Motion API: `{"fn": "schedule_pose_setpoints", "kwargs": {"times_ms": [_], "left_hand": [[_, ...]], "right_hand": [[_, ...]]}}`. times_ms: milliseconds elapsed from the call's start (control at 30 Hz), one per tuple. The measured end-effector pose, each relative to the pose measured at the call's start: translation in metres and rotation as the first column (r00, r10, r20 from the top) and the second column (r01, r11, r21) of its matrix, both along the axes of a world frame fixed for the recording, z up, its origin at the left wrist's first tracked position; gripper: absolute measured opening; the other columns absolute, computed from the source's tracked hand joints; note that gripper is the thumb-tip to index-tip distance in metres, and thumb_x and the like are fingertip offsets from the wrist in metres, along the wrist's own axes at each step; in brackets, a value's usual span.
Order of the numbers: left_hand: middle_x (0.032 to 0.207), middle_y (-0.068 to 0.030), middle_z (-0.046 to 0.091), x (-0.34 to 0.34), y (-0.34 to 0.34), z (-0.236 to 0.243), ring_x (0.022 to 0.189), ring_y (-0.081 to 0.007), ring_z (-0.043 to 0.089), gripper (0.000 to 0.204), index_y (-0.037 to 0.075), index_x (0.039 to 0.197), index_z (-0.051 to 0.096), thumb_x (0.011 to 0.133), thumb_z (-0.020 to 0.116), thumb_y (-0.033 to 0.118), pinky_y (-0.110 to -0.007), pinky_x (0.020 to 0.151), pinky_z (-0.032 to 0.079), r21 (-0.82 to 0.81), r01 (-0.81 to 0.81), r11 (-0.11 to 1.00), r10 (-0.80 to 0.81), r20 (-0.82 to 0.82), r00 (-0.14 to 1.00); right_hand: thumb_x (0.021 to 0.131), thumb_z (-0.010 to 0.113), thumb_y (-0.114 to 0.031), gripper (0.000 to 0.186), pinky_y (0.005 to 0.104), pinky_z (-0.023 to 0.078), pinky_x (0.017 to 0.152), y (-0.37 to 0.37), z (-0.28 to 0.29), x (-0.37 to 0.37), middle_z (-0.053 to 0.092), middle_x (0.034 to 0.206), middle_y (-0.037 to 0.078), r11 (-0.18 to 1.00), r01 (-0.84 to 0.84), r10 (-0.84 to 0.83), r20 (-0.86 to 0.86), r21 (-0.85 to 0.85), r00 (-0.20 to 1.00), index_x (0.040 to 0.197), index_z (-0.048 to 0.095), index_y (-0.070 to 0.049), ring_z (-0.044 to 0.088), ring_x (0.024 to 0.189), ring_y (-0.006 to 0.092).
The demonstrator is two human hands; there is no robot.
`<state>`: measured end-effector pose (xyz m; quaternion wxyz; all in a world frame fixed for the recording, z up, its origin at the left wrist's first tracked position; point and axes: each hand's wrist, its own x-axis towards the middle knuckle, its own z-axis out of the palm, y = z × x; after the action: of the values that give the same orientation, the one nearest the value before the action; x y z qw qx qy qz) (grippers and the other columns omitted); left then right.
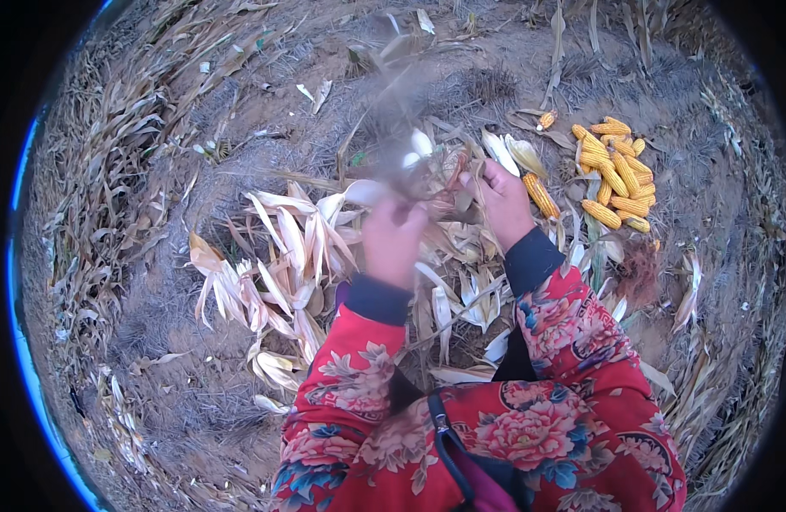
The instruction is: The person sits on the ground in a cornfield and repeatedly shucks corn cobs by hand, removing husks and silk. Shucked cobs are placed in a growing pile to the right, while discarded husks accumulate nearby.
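Both of my hands work at a dry, brownish corn husk (451,175) in front of me; whether a cob is inside I cannot tell. My right hand (502,205) is closed, with the thumb and fingers pinching a husk leaf. Beside it on the left, my left hand (391,243) is curled closed at the husk's other side, blurred by motion. A greyish smear of moving leaf rises above the left hand. Just right of my right hand lies a bare yellow corn cob (541,195).
A pile of yellow corn cobs (617,175) lies at the right, with a short cob (547,119) beyond it. Pale stripped husks (295,230) spread left of and below my hands. Reddish corn silk (639,271) lies near the pile. Dry stalks (111,188) border the soil at left.
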<state>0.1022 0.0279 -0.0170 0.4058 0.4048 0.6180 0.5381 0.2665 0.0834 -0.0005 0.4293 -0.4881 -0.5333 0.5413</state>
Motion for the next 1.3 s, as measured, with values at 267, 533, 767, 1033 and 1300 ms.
{"fn": "schedule_pose_setpoints", "kwargs": {"times_ms": [267, 533, 767, 1033, 1300], "left_hand": [[0.083, -0.0056, 0.066, -0.003, 0.001, -0.009, 0.073, -0.0114, 0.060, 0.017, -0.001, 0.093, 0.064, 0.089, 0.068, 0.016, -0.027, 0.068, 0.048, 0.029, -0.007, 1.000, 0.002, 0.152, 0.988], [0.069, -0.0097, 0.062, 0.003, -0.001, 0.003, 0.062, -0.0166, 0.056, 0.026, -0.002, 0.082, 0.064, 0.086, 0.072, 0.023, -0.032, 0.062, 0.046, 0.038, 0.048, 0.998, -0.045, -0.088, 0.995], [0.067, -0.0064, 0.058, 0.009, -0.007, 0.020, 0.061, -0.0122, 0.049, 0.026, -0.002, 0.073, 0.060, 0.086, 0.073, 0.017, -0.029, 0.056, 0.042, 0.052, 0.021, 0.998, 0.001, -0.389, 0.921], [0.074, -0.0035, 0.065, 0.020, -0.011, 0.038, 0.067, -0.0064, 0.052, 0.017, -0.004, 0.085, 0.067, 0.088, 0.072, 0.011, -0.025, 0.062, 0.045, 0.294, -0.003, 0.956, 0.068, -0.213, 0.975], [0.094, -0.0024, 0.070, 0.012, -0.026, 0.030, 0.085, -0.0071, 0.060, 0.020, -0.003, 0.107, 0.070, 0.090, 0.068, 0.008, -0.023, 0.077, 0.047, 0.065, 0.119, 0.991, -0.106, -0.179, 0.978]], "right_hand": [[0.096, 0.056, -0.011, 0.018, 0.0236, 0.047, 0.076, -0.016, -0.002, -0.007, 0.065, 0.090, 0.000, 0.998, -0.053, 0.054, -0.046, 0.023, 0.997, 0.110, 0.063, -0.001, 0.057, 0.084, 0.0066], [0.096, 0.058, -0.013, 0.020, 0.0232, 0.046, 0.075, -0.016, 0.000, -0.007, 0.063, 0.089, -0.001, 0.997, -0.081, 0.081, -0.107, 0.005, 0.991, 0.110, 0.062, 0.000, 0.056, 0.084, 0.0061], [0.092, 0.059, -0.011, 0.015, 0.0239, 0.047, 0.069, -0.005, -0.016, -0.001, 0.064, 0.080, 0.000, 0.995, 0.050, -0.056, 0.072, 0.086, 0.996, 0.101, 0.064, 0.000, 0.058, 0.075, 0.0081], [0.094, 0.055, -0.010, 0.011, 0.0264, 0.049, 0.063, 0.032, -0.036, 0.038, 0.065, 0.083, 0.003, 0.891, 0.340, -0.404, -0.181, -0.302, 0.897, 0.098, 0.062, -0.003, 0.060, 0.072, 0.0105], [0.094, 0.059, -0.011, 0.013, 0.0267, 0.049, 0.061, 0.054, -0.071, 0.080, 0.065, 0.080, 0.005, 0.842, 0.458, -0.505, -0.116, -0.286, 0.856, 0.097, 0.065, 0.000, 0.061, 0.070, 0.0108]]}}
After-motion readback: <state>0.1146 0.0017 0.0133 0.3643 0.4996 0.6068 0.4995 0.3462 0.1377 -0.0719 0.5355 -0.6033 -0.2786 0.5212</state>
